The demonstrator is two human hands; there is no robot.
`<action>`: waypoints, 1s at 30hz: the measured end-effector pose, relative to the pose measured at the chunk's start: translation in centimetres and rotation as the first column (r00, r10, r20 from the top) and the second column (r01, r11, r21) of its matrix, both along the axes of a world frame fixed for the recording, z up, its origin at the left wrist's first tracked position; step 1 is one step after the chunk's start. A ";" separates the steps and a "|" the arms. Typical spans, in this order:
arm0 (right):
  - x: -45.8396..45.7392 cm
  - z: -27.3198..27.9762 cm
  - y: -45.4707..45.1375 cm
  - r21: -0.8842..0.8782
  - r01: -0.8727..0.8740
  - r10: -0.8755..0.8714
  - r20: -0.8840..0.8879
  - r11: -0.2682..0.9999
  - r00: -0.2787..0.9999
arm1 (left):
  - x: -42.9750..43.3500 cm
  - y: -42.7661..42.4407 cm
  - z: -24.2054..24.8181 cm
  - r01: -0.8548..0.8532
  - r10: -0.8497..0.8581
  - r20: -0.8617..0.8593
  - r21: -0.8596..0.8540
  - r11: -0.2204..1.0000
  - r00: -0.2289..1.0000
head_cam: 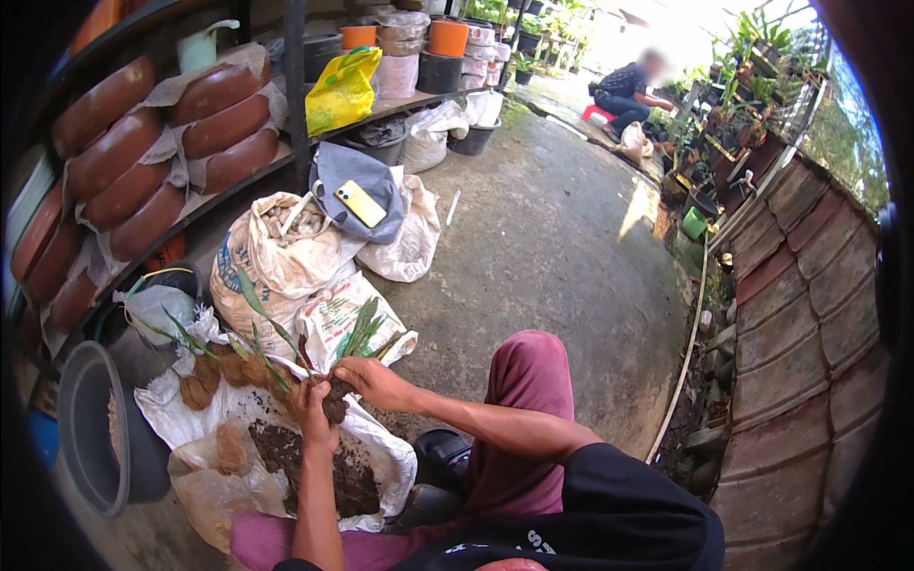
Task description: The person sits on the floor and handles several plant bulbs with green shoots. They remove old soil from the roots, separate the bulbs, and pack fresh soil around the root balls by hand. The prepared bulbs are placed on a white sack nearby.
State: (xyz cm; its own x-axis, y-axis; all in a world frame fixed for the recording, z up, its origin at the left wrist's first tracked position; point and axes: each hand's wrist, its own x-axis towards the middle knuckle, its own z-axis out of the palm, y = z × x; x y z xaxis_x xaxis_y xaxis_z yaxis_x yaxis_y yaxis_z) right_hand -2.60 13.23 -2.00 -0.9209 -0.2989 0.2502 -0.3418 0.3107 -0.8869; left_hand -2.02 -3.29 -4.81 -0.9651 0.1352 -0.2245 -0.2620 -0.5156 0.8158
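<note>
My left hand point(315, 414) grips the dark root ball point(334, 408) of a plant with long narrow green leaves point(265, 317). On the other side of the same root ball, the fingers of my right hand point(371, 382) close on its upper part. Below both hands, dark crumbly soil point(321, 467) lies on an opened white woven sack point(396, 467). Brown clumps of coconut fibre point(200, 385) sit along the sack's far left edge. A clear plastic bag point(221, 492) with some fibre rests by my left forearm. More cut or loose green leaves point(363, 328) lie on a printed sack point(325, 314).
A grey plastic tub point(89, 428) stands at left. Ahead are a full woven sack point(285, 246) and a yellow phone point(360, 203) on grey cloth. Shelves hold brown pots point(118, 153). A person point(628, 93) squats far off beside plants. A tiled slope point(785, 342) runs along the right.
</note>
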 end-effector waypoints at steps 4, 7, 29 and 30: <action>0.1 -0.5 0.0 -0.051 -0.010 0.015 0.096 0.999 0.995 | -0.1 -0.1 -0.4 -0.026 0.023 -0.056 -0.054 0.998 0.998; 0.0 -1.2 0.1 -0.093 0.004 0.009 0.139 0.996 0.990 | -0.2 -0.1 -0.2 -0.019 0.014 -0.079 -0.061 0.998 0.997; 1.4 -1.2 -0.5 -0.059 0.141 -0.150 -0.200 0.988 0.968 | -0.7 0.5 -0.2 -0.093 0.094 -0.039 0.017 0.995 0.995; 1.6 -1.0 -0.5 -0.078 0.135 -0.144 -0.128 0.988 0.981 | -0.7 0.5 -0.2 -0.094 0.095 -0.039 0.022 0.995 0.995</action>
State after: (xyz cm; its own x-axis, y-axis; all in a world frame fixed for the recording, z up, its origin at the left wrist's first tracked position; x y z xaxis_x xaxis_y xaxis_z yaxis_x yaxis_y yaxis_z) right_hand -0.95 12.74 -3.05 -0.9094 -0.1481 0.3888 -0.4159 0.3039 -0.8571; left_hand -2.68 -2.83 -5.01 -0.9819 0.0473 -0.1834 -0.1786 -0.5527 0.8140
